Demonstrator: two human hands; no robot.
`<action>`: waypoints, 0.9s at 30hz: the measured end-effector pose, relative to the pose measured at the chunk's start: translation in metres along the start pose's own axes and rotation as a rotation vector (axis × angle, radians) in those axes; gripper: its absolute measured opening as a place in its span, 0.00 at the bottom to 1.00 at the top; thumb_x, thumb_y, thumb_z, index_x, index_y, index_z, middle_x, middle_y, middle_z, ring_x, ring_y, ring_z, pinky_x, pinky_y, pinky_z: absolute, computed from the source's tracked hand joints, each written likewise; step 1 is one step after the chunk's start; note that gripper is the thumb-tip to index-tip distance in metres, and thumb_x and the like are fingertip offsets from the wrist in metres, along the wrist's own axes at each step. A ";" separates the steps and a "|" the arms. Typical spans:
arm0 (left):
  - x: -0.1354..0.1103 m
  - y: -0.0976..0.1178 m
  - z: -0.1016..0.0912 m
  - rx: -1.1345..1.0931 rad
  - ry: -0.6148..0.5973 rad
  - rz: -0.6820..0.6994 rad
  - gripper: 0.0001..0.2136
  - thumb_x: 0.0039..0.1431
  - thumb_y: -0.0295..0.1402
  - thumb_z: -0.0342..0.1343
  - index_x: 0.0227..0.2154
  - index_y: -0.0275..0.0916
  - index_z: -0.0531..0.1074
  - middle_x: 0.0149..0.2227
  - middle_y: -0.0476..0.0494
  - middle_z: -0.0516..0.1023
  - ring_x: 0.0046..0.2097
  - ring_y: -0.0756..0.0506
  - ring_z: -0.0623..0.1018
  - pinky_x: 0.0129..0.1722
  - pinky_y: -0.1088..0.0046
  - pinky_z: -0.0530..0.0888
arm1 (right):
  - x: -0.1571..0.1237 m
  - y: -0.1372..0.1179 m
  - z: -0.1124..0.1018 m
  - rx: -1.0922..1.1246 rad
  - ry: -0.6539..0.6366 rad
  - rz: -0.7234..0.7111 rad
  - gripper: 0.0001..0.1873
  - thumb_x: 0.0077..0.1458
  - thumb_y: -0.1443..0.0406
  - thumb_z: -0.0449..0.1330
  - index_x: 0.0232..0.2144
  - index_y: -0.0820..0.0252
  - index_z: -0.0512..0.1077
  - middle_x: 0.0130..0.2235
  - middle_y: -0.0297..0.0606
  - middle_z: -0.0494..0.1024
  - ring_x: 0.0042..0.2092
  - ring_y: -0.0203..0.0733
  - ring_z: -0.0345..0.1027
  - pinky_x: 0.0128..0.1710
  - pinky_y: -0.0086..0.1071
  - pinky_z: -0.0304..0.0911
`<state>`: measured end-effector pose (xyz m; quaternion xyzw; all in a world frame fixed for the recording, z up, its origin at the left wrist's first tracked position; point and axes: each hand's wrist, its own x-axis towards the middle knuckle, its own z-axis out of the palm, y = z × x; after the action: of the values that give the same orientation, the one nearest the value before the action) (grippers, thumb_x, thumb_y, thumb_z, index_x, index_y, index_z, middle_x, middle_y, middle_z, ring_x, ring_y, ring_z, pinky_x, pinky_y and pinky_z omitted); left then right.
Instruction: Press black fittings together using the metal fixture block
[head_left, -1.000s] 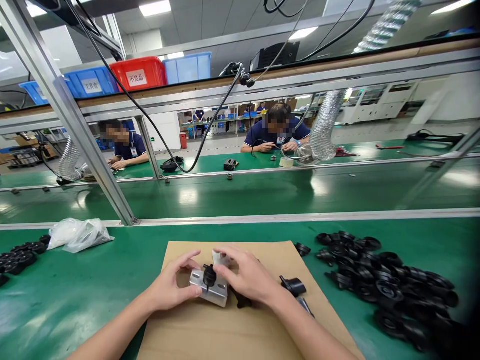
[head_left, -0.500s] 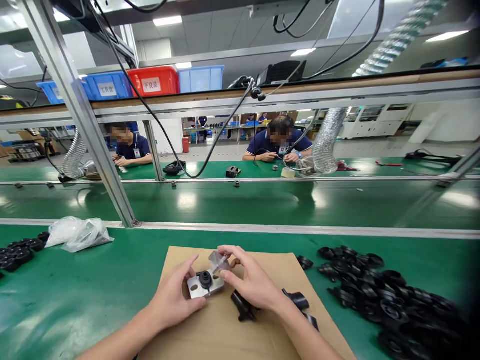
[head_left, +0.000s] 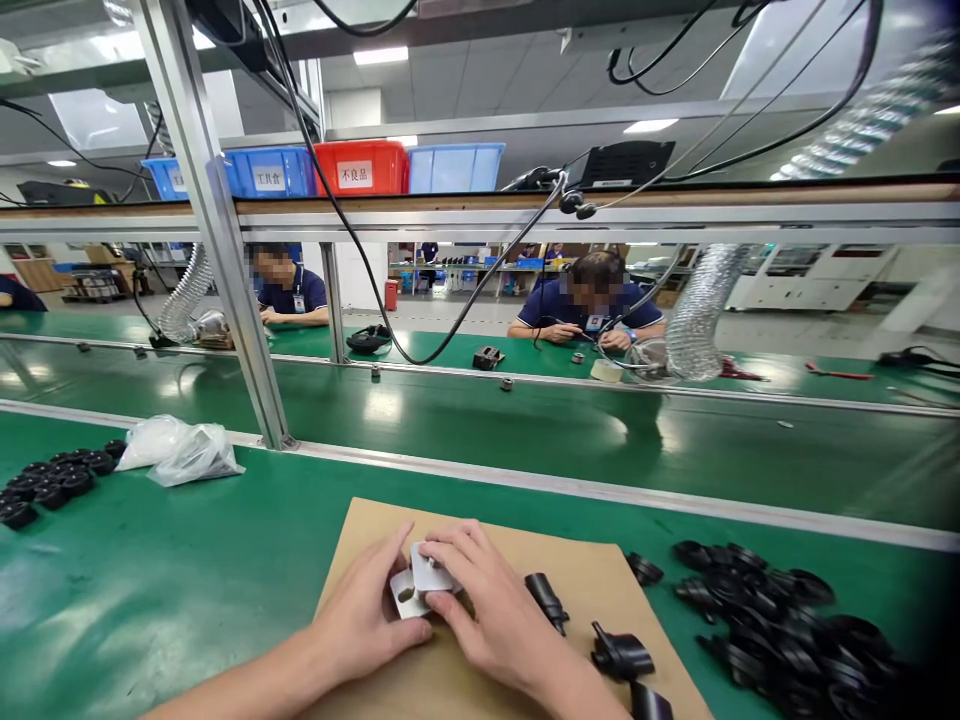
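A small silvery metal fixture plate [head_left: 406, 594] with an oval hole lies on the cardboard sheet [head_left: 367, 518]. My left hand [head_left: 367, 605] is curled around its left end, thumb in front and fingers behind. In my right hand [head_left: 484, 595] is a pale square block [head_left: 429, 570], pinched by the fingers and thumb and set over the plate. Whatever sits between block and plate is hidden. Black tubular plastic parts, one a short pipe [head_left: 546, 600] and another with a side tab [head_left: 622, 652], lie on the cardboard to the right of that hand.
A heap of black plastic parts [head_left: 795, 630] covers the green bench at right. Black round caps [head_left: 56, 478] and clear plastic bags [head_left: 196, 455] lie at left. A metal post [head_left: 225, 240] rises behind the bags. Two co-workers sit across the bench; a cable [head_left: 352, 235] hangs ahead.
My right hand has brought the block down and left over the plate, covering the black round part that showed there. The view has shifted, and the black parts beside my right hand show more fully.
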<state>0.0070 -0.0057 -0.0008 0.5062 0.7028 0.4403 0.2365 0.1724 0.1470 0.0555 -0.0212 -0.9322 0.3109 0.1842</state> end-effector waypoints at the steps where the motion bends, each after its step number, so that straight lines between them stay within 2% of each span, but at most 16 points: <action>1: 0.000 0.000 -0.002 -0.012 -0.011 0.012 0.50 0.48 0.28 0.69 0.74 0.46 0.53 0.51 0.42 0.76 0.52 0.36 0.75 0.57 0.58 0.72 | 0.000 0.000 -0.002 0.020 -0.022 0.013 0.22 0.64 0.71 0.60 0.58 0.48 0.69 0.56 0.41 0.73 0.58 0.54 0.61 0.59 0.50 0.64; 5: 0.004 -0.002 -0.015 -0.095 -0.087 0.048 0.51 0.49 0.28 0.69 0.74 0.48 0.52 0.51 0.43 0.76 0.53 0.37 0.76 0.61 0.56 0.69 | -0.002 0.006 -0.010 0.143 -0.085 0.073 0.27 0.58 0.71 0.64 0.59 0.47 0.71 0.56 0.40 0.72 0.58 0.52 0.64 0.59 0.46 0.65; 8: 0.010 -0.010 -0.029 -0.211 -0.210 0.109 0.52 0.52 0.29 0.69 0.75 0.49 0.48 0.56 0.43 0.76 0.58 0.38 0.75 0.66 0.54 0.66 | -0.004 0.012 -0.013 0.283 -0.133 0.117 0.35 0.54 0.67 0.68 0.63 0.47 0.68 0.60 0.41 0.70 0.60 0.53 0.65 0.59 0.45 0.65; 10: 0.014 -0.016 -0.036 -0.269 -0.295 0.150 0.52 0.53 0.29 0.69 0.76 0.49 0.45 0.58 0.41 0.77 0.61 0.37 0.75 0.68 0.53 0.64 | -0.004 0.013 -0.013 0.381 -0.169 0.115 0.40 0.53 0.67 0.68 0.67 0.47 0.65 0.63 0.42 0.68 0.62 0.54 0.63 0.61 0.45 0.63; 12: 0.015 -0.018 -0.040 -0.295 -0.337 0.176 0.52 0.54 0.29 0.69 0.76 0.50 0.45 0.59 0.40 0.77 0.62 0.37 0.74 0.68 0.52 0.64 | -0.003 0.011 -0.012 0.432 -0.197 0.111 0.41 0.53 0.69 0.67 0.68 0.45 0.64 0.62 0.40 0.70 0.62 0.52 0.63 0.62 0.45 0.62; 14: 0.014 -0.017 -0.038 -0.309 -0.338 0.185 0.51 0.54 0.27 0.69 0.76 0.50 0.45 0.60 0.40 0.76 0.62 0.37 0.75 0.68 0.52 0.64 | 0.000 0.007 -0.011 0.409 -0.206 0.131 0.38 0.51 0.71 0.67 0.64 0.45 0.68 0.55 0.37 0.74 0.57 0.50 0.66 0.59 0.43 0.63; 16: 0.011 -0.014 -0.030 -0.320 -0.288 0.159 0.52 0.53 0.25 0.67 0.76 0.50 0.46 0.60 0.40 0.76 0.61 0.37 0.75 0.67 0.52 0.66 | 0.002 0.001 -0.005 0.307 -0.165 0.164 0.33 0.49 0.71 0.69 0.57 0.48 0.72 0.50 0.36 0.74 0.54 0.50 0.66 0.56 0.42 0.64; 19: 0.008 -0.011 -0.015 -0.239 -0.093 0.052 0.50 0.54 0.28 0.67 0.76 0.50 0.47 0.59 0.40 0.77 0.60 0.36 0.76 0.66 0.53 0.67 | 0.003 -0.009 0.015 0.074 0.063 0.240 0.23 0.51 0.70 0.68 0.50 0.53 0.72 0.49 0.39 0.74 0.53 0.53 0.64 0.55 0.46 0.61; 21: 0.008 -0.012 -0.009 -0.152 0.023 0.008 0.46 0.59 0.33 0.66 0.76 0.50 0.47 0.60 0.38 0.76 0.60 0.36 0.76 0.67 0.53 0.67 | 0.002 -0.012 0.033 -0.076 0.237 0.284 0.22 0.53 0.71 0.66 0.50 0.55 0.70 0.50 0.42 0.74 0.53 0.56 0.63 0.56 0.52 0.58; 22: 0.008 -0.013 -0.007 -0.143 0.038 0.009 0.45 0.61 0.36 0.65 0.76 0.49 0.47 0.61 0.38 0.76 0.61 0.35 0.76 0.67 0.53 0.67 | 0.002 -0.012 0.040 -0.131 0.292 0.297 0.22 0.54 0.71 0.65 0.51 0.56 0.70 0.50 0.44 0.74 0.53 0.57 0.63 0.56 0.54 0.57; 24: 0.008 -0.015 -0.009 -0.215 -0.026 0.044 0.43 0.63 0.43 0.64 0.76 0.50 0.48 0.64 0.37 0.74 0.62 0.33 0.75 0.67 0.52 0.68 | 0.003 -0.008 0.049 -0.183 0.313 0.295 0.21 0.54 0.67 0.67 0.50 0.57 0.71 0.49 0.45 0.75 0.51 0.58 0.64 0.55 0.53 0.58; 26: 0.006 -0.013 -0.014 -0.320 -0.127 0.096 0.43 0.63 0.53 0.63 0.75 0.54 0.49 0.65 0.40 0.74 0.64 0.31 0.75 0.66 0.51 0.70 | 0.003 0.002 0.044 -0.126 0.241 0.229 0.22 0.51 0.59 0.73 0.46 0.55 0.73 0.47 0.42 0.76 0.50 0.56 0.66 0.53 0.47 0.61; 27: 0.005 -0.011 -0.017 -0.338 -0.129 0.119 0.42 0.62 0.58 0.61 0.74 0.58 0.50 0.64 0.44 0.75 0.64 0.31 0.75 0.66 0.51 0.71 | 0.003 0.006 0.037 -0.063 0.180 0.177 0.25 0.49 0.54 0.75 0.46 0.54 0.74 0.47 0.40 0.77 0.51 0.55 0.68 0.53 0.44 0.63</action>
<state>-0.0132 -0.0085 -0.0009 0.5270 0.5711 0.5319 0.3365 0.1563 0.1316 0.0253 -0.1372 -0.9156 0.2935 0.2383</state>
